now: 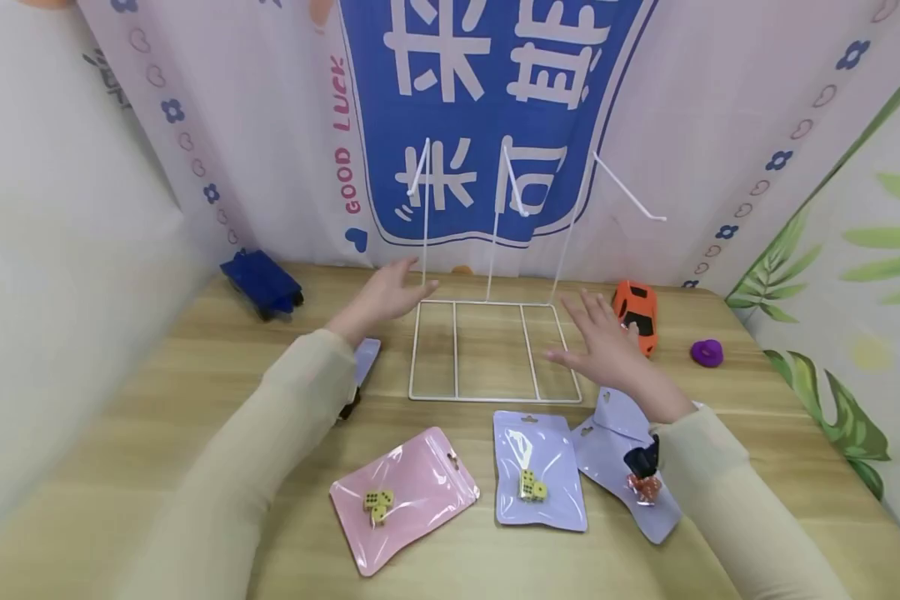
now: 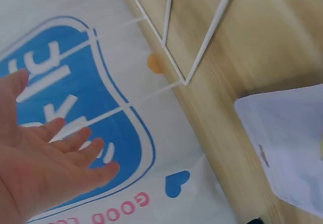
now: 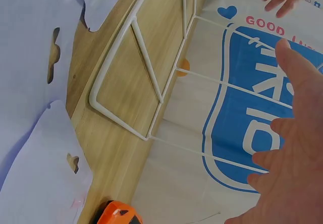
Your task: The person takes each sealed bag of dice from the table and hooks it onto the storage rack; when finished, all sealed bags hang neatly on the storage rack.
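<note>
A white wire rack (image 1: pixel 495 401) stands at the back middle of the table, with upright rods and slanting hooks that carry nothing. My left hand (image 1: pixel 384 293) is at the rack's left side, fingers spread and holding nothing. At the other side my right hand (image 1: pixel 603 350) is likewise spread, between the rack and an orange toy car (image 1: pixel 636 312). In the wrist views both palms, left hand (image 2: pixel 50 168) and right hand (image 3: pixel 298 143), face the curtain with nothing in them. Whether either hand touches the rack I cannot tell.
In front lie a pink pouch (image 1: pixel 412 479) and a lilac pouch (image 1: pixel 540 442), each with yellow dice. More lilac pouches (image 1: pixel 607 446) lie under my right forearm, another (image 1: pixel 366 357) by my left. A blue toy car (image 1: pixel 261 282) and a purple ring-like piece (image 1: pixel 707 352) sit farther out.
</note>
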{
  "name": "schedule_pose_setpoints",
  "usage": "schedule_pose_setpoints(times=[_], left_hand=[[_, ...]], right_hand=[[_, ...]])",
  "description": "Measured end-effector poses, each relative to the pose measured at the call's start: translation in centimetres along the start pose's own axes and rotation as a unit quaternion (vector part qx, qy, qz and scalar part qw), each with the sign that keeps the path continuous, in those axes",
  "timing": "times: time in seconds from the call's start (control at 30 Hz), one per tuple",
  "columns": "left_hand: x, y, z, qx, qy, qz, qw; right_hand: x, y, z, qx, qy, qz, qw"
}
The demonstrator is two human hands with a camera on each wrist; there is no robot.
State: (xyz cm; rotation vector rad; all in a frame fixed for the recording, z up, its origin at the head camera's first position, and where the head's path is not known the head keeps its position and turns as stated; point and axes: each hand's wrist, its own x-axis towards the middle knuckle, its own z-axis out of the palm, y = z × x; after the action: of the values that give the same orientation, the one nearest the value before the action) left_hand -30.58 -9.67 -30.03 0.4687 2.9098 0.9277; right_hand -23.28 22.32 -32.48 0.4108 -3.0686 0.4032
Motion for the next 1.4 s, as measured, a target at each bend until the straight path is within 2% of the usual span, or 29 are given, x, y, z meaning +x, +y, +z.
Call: schedule_pose_setpoints(times=[0.13, 0.2, 0.37, 0.43, 0.57, 0.77, 0.87, 0.97, 1.07, 1.3, 1.4], left_hand=[[3.6, -0.1, -0.1, -0.033, 0.013, -0.018, 0.9992], [5.1, -0.3, -0.1, -0.046, 0.025, -0.037, 0.9979], [7.8, -1.3, 0.4, -0.085, 0.042, -0.088, 0.9915], [8.5, -1.9, 1.0, -0.083, 0.046, -0.086, 0.9918], [9.4, -2.7, 2.2, -0.062, 0.062, -0.052, 0.9948], [10.4, -3.2, 3.0, -0.011, 0.115, 0.006, 0.9933], [10.8, -3.4, 3.2, 0.004, 0.132, 0.021, 0.9911], [10.9, -3.4, 3.1, 0.0, 0.132, 0.026, 0.9909], [11.0, -3.3, 2.9, -0.002, 0.133, 0.021, 0.9909], [11.0, -3.2, 3.0, 0.0, 0.117, 0.008, 0.9931], [11.0, -3.3, 3.0, -0.003, 0.111, 0.01, 0.9937]], right_hand=[[-0.9, 0.4, -0.3, 0.016, -0.001, -0.005, 0.9999], [-1.2, 0.5, -0.3, 0.02, 0.0, -0.008, 0.9998], [-1.9, 0.5, -0.2, 0.017, 0.005, -0.011, 0.9998], [-2.2, 0.6, 0.0, 0.02, 0.008, -0.01, 0.9997], [-2.9, 0.9, 0.4, 0.028, 0.013, -0.01, 0.9995], [-3.4, 1.5, 0.7, 0.023, 0.02, -0.024, 0.9992], [-3.8, 2.5, 0.6, 0.026, 0.028, -0.032, 0.9988], [-4.5, 4.0, 0.3, 0.037, 0.023, -0.028, 0.9987], [-5.3, 5.8, 0.0, 0.047, -0.001, -0.016, 0.9988], [-6.5, 10.0, 0.4, 0.044, -0.102, 0.0, 0.9938], [-6.8, 11.2, 0.9, 0.046, -0.122, 0.002, 0.9915]])
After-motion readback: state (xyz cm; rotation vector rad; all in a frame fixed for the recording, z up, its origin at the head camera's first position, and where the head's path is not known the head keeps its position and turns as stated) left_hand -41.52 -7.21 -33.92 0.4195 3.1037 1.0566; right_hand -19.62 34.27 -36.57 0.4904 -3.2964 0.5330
